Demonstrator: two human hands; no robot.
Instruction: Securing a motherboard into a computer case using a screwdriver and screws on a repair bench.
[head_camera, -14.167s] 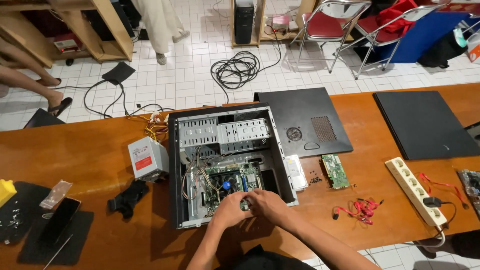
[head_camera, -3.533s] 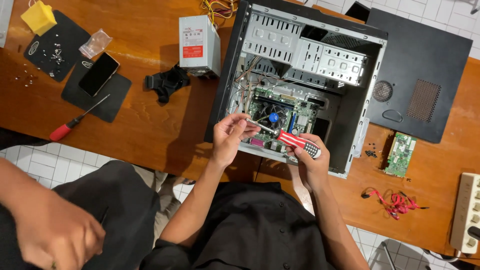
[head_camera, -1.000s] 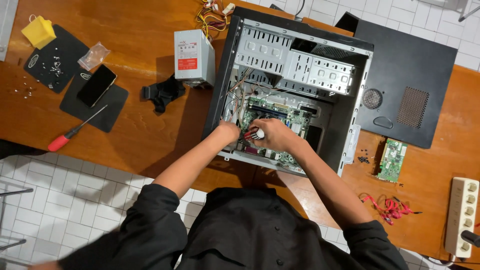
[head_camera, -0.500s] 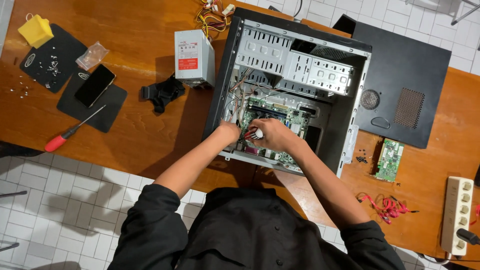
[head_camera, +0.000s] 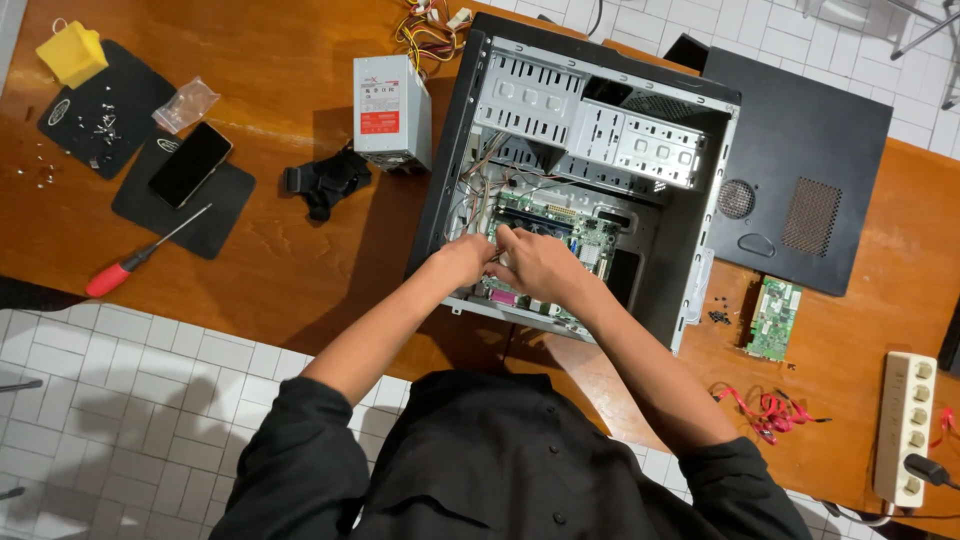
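Both hands are inside the open black metal computer case (head_camera: 560, 170), which lies flat on the brown wooden table (head_camera: 280, 150). The left hand (head_camera: 462, 262) and the right hand (head_camera: 540, 265) touch each other, right over the near part of the green circuit board (head_camera: 560, 225). The board's long side runs left to right, and most of it lies just past the hands. The fingers curl down, but I cannot tell what they hold. A red-handled screwdriver (head_camera: 140, 256) lies far off to the left.

Black short-sleeved shirt, sleeves ending above the elbows, bare forearms, no gloves
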